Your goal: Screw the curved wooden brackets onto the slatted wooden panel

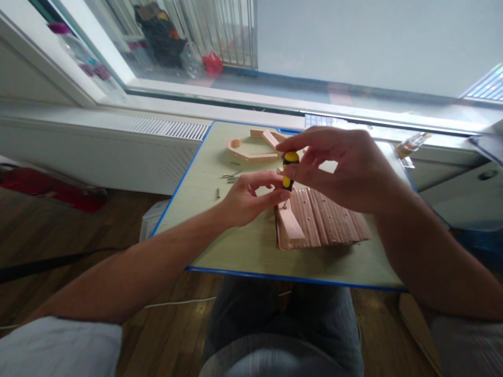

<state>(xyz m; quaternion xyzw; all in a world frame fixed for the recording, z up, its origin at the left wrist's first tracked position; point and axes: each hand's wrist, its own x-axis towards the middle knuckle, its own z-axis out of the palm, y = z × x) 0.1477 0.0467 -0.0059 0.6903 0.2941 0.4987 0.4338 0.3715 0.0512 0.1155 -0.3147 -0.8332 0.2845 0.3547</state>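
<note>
My right hand (334, 167) grips the top of a small yellow-and-black screwdriver (291, 158), which stands nearly upright. Around its lower end, the thumb and fingers of my left hand (251, 196) are closed. The tip points down at a screw (285, 206) in a pale wooden piece (291, 226). That piece lies along the left edge of a brown ribbed block (328, 217) with small screw-like dots on its top. To the left of my left hand, several loose screws (231, 177) lie on the table, with a single screw (219, 193) nearer me.
Curved wooden parts (251, 157) lie at the back of the blue-edged table (228, 251). Behind it run a window sill and a grilled white radiator (165, 128). A clear bottle (412, 144) is at the right, and a white cable (181, 302) crosses the floor.
</note>
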